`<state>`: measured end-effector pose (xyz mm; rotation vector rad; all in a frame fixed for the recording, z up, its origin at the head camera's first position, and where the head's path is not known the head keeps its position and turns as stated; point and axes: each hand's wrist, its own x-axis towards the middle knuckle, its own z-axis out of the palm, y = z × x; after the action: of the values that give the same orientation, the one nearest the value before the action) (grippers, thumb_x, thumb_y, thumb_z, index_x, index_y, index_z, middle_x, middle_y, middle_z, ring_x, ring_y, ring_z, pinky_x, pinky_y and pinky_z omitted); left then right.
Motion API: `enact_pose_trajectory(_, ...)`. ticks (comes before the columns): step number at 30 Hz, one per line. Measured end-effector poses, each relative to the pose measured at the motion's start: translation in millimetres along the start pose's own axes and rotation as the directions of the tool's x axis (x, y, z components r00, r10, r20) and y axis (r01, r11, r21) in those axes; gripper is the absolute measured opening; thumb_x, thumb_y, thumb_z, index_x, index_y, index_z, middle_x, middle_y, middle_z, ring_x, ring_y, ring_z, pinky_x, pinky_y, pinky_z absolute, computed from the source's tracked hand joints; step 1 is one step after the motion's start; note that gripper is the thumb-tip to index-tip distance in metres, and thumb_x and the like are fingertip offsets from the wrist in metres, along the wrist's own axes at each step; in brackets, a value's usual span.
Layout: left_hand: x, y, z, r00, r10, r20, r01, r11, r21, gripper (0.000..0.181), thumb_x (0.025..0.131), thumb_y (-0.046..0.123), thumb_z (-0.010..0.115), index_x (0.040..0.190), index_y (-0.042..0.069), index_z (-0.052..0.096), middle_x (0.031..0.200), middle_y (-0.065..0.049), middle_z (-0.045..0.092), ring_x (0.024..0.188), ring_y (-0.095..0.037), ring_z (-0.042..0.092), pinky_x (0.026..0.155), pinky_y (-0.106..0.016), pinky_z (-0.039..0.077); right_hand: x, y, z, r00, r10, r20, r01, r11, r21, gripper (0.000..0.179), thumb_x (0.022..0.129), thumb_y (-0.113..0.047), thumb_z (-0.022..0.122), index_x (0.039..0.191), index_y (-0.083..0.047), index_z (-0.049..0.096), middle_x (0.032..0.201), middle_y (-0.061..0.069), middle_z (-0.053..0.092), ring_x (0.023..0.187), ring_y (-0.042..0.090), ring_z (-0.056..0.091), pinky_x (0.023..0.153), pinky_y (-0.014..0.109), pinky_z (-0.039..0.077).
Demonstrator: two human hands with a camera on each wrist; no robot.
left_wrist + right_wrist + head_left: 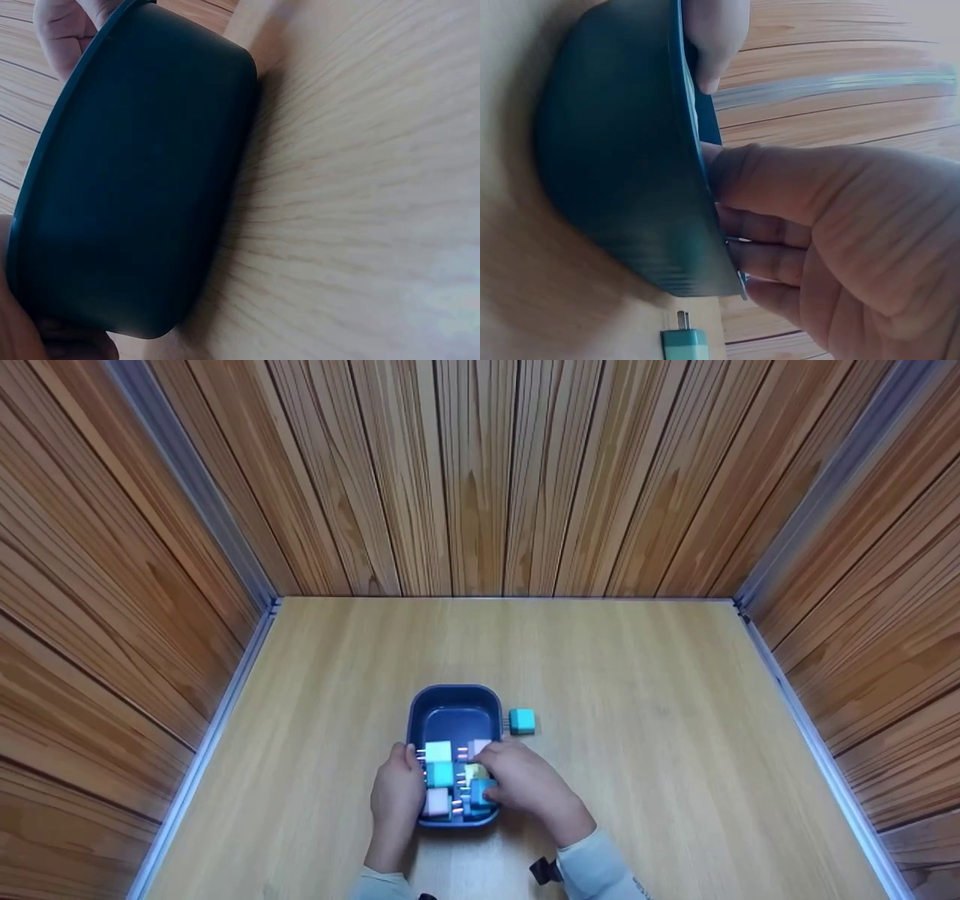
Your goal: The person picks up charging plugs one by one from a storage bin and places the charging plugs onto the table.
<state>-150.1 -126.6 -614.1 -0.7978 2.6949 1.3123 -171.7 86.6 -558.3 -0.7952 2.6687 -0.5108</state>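
Note:
A dark blue plastic box [454, 712] stands on the tabletop, its near part holding several plug chargers. On its left side are a pale green charger [438, 751], a teal charger [440, 775] and a pale pink charger [436, 802]. My left hand [397, 787] grips the box's left wall, thumb over the rim. My right hand [525, 781] reaches over the right rim, fingers by a pinkish charger [480, 746] and thumb at a blue charger [480, 793]. A yellowish charger [475, 772] lies between those two. In the right wrist view, the box wall [622, 150] hides the fingertips.
Another teal charger [523, 721] lies on the tabletop just outside the box's right side, prongs toward the box. Wood-plank walls [480, 480] with metal edge strips enclose the wooden tabletop [637, 720] at the back and both sides.

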Motion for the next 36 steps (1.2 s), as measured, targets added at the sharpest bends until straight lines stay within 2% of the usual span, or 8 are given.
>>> enact_pose_trajectory(4, -0.2, -0.2, 1.0, 1.000, -0.013, 0.009, 0.013, 1.000, 0.001, 0.038, 0.110, 0.042, 0.038, 0.121, 0.011, 0.060, 0.088, -0.006, 0.065, 0.076, -0.022, 0.060, 0.060, -0.033, 0.043, -0.8, -3.6, 0.0, 1.000, -0.006, 0.016, 0.007, 1.000, -0.023, 0.046, 0.091, -0.029, 0.079, 0.134, -0.017, 0.068, 0.129, 0.001, 0.069, 0.126, 0.020, 0.059, 0.118, 0.045, 0.034)
enact_pose_trajectory(9, -0.6, -1.1, 1.1, 1.000, -0.008, 0.004, 0.008, 1.000, -0.001, 0.039, 0.110, 0.042, 0.039, 0.121, 0.011, 0.060, 0.088, -0.006, 0.065, 0.076, -0.022, 0.060, 0.061, -0.033, 0.043, 0.3, -8.6, 2.2, 0.999, -0.002, 0.043, 0.004, 0.998, -0.057, 0.052, 0.086, -0.030, 0.084, 0.134, -0.016, 0.068, 0.126, 0.001, 0.070, 0.125, 0.019, 0.061, 0.119, 0.045, 0.033)
enact_pose_trajectory(12, -1.0, -1.3, 1.0, 1.000, -0.004, 0.004, 0.004, 1.000, -0.002, 0.039, 0.110, 0.041, 0.039, 0.121, 0.011, 0.060, 0.086, -0.006, 0.065, 0.075, -0.022, 0.060, 0.060, -0.033, 0.042, 1.6, -11.7, 4.2, 0.999, -0.001, 0.047, 0.005, 0.996, -0.085, 0.054, 0.083, -0.030, 0.087, 0.131, -0.015, 0.069, 0.121, 0.001, 0.072, 0.118, 0.017, 0.064, 0.121, 0.043, 0.030)
enact_pose_trajectory(17, -1.1, 0.9, 0.3, 1.000, -0.003, 0.014, 0.003, 1.000, -0.018, 0.038, 0.110, 0.041, 0.039, 0.118, 0.011, 0.061, 0.079, -0.006, 0.062, 0.072, -0.022, 0.058, 0.058, -0.033, 0.040, 1.1, -17.2, 5.8, 1.000, 0.002, 0.031, 0.001, 0.992, -0.124, 0.052, 0.081, -0.029, 0.089, 0.127, -0.013, 0.071, 0.115, 0.002, 0.073, 0.111, 0.016, 0.066, 0.122, 0.043, 0.026)
enact_pose_trajectory(22, -1.7, 1.0, 0.1, 1.000, 0.024, -0.017, -0.024, 1.000, -0.016, 0.038, 0.110, 0.039, 0.039, 0.117, 0.010, 0.062, 0.077, -0.006, 0.060, 0.069, -0.023, 0.056, 0.056, -0.034, 0.038, 0.0, -22.5, 10.2, 1.000, 0.000, 0.003, 0.000, 0.988, -0.157, 0.046, 0.081, -0.027, 0.089, 0.121, -0.010, 0.074, 0.110, 0.003, 0.074, 0.107, 0.017, 0.067, 0.122, 0.046, 0.027)
enact_pose_trajectory(27, -1.1, -0.2, 0.0, 0.999, 0.025, -0.026, -0.026, 0.999, -0.019, 0.037, 0.110, 0.039, 0.039, 0.115, 0.009, 0.062, 0.078, -0.006, 0.061, 0.069, -0.023, 0.056, 0.057, -0.034, 0.038, 1.2, -25.8, 14.6, 0.999, 0.034, -0.006, -0.034, 0.990, -0.136, 0.040, 0.084, -0.020, 0.085, 0.121, -0.009, 0.074, 0.113, 0.005, 0.075, 0.112, 0.019, 0.067, 0.122, 0.049, 0.025)
enact_pose_trajectory(36, 1.2, -1.6, 0.0, 1.000, -0.002, -0.008, 0.001, 0.999, -0.039, 0.040, 0.110, 0.042, 0.037, 0.118, 0.011, 0.062, 0.084, -0.007, 0.062, 0.074, -0.024, 0.057, 0.060, -0.035, 0.040, 1.0, -24.7, 20.4, 0.998, 0.060, -0.016, -0.061, 0.995, -0.074, 0.044, 0.088, -0.016, 0.080, 0.130, -0.006, 0.068, 0.125, 0.007, 0.071, 0.125, 0.020, 0.062, 0.124, 0.049, 0.020)
